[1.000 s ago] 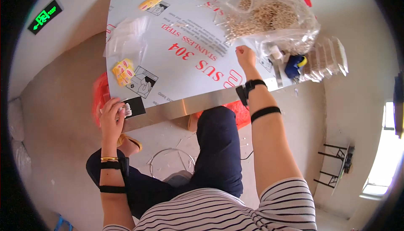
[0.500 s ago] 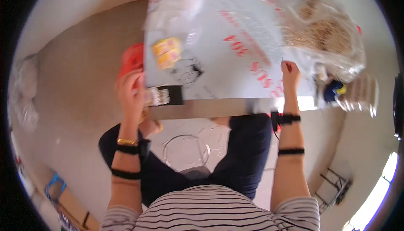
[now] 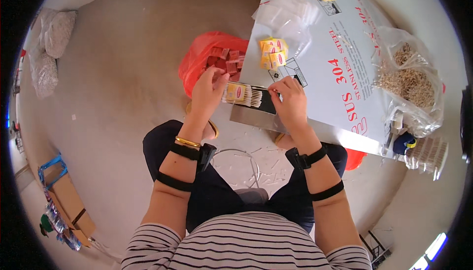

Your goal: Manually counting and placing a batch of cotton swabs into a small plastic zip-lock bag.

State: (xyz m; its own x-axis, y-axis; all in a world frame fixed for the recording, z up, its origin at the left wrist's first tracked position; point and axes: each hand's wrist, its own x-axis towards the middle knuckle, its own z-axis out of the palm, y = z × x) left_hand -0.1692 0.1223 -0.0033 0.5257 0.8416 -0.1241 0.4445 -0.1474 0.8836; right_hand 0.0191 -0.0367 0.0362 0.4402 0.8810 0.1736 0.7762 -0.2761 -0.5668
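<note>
A flat pack of cotton swabs with a yellow label lies on a black pad at the table's near left corner. The swabs' white tips face right. My left hand is at the pack's left end, fingers curled and thumb close to the index finger; whatever is between them is hidden. My right hand is closed in a pinch over the pad, just right of the swab tips. Anything in that pinch is too small to make out.
A red plastic bag holding several small red packs sits left of the table. Yellow label cards and clear plastic bags lie on top. Farther right is a clear bag of loose swabs. A wire ring lies on the floor.
My right hand has come left from the table's right side to the pack. The view has turned, so the table sits farther right. My left hand stays near the pack's left end.
</note>
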